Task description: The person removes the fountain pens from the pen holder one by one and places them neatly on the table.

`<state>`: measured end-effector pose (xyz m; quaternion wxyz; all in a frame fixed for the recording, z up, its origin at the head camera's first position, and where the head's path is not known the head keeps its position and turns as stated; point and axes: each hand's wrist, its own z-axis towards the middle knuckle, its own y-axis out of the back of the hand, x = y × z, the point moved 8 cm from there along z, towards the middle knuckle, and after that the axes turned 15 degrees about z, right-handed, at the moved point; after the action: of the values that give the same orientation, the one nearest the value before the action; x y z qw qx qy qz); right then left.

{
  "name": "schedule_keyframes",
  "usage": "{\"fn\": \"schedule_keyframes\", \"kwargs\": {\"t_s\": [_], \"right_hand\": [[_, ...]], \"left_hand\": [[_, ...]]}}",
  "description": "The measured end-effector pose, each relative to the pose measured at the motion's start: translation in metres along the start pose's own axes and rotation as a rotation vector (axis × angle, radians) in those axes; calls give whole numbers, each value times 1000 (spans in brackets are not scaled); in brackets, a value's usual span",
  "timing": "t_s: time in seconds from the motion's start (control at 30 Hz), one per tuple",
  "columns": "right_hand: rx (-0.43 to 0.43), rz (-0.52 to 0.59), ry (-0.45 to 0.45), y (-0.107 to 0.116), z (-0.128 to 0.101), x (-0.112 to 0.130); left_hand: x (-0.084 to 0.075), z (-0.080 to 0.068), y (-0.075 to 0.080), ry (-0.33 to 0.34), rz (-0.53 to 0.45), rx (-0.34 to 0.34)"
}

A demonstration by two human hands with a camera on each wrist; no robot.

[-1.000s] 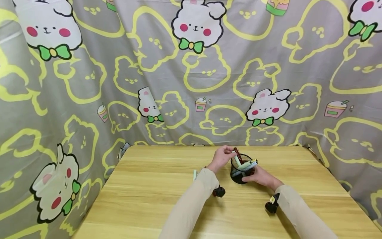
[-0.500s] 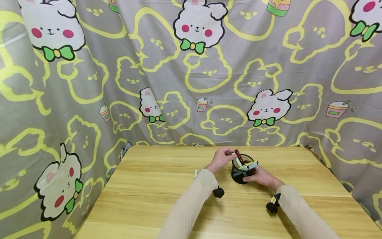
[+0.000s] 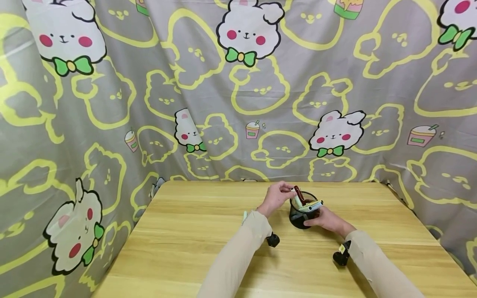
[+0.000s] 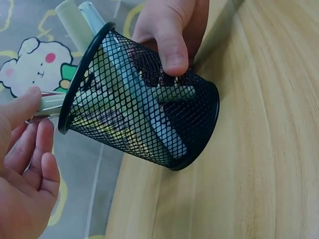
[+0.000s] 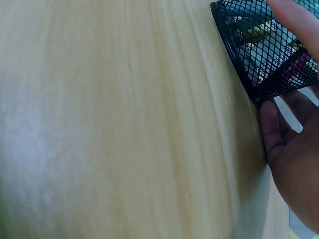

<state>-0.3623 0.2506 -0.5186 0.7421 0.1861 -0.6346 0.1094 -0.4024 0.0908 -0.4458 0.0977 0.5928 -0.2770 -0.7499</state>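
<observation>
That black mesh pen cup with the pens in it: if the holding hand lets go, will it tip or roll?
Probably stays put: in the head view the mesh cup stands on the table. It looks light, being open wire mesh. Pens lean out past the rim on one side, so a push may tip it, and its round wall could then roll. The right hand steadies it.

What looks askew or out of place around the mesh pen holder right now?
Nothing is spilled or damaged. The black mesh pen holder stands upright on the wooden table, gripped by the right hand. The left hand pinches a pale green pen at its rim; other pens lean inside.
</observation>
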Motion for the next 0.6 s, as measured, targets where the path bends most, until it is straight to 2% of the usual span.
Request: {"fn": "schedule_keyframes", "kwargs": {"t_s": [0.23,0.33,0.47,0.6], "right_hand": [[9,3,-6,-1,1,-1],[12,8,-2,-1,1,-1],[23,25,-4,-2,2,0],[28,35,1,-1,2,0]], "left_hand": [[-9,0,5,-43,-68,0],[-13,0,9,-55,-60,2],[-14,0,16,-53,-52,4],[-13,-1,22,-45,-87,15]]}}
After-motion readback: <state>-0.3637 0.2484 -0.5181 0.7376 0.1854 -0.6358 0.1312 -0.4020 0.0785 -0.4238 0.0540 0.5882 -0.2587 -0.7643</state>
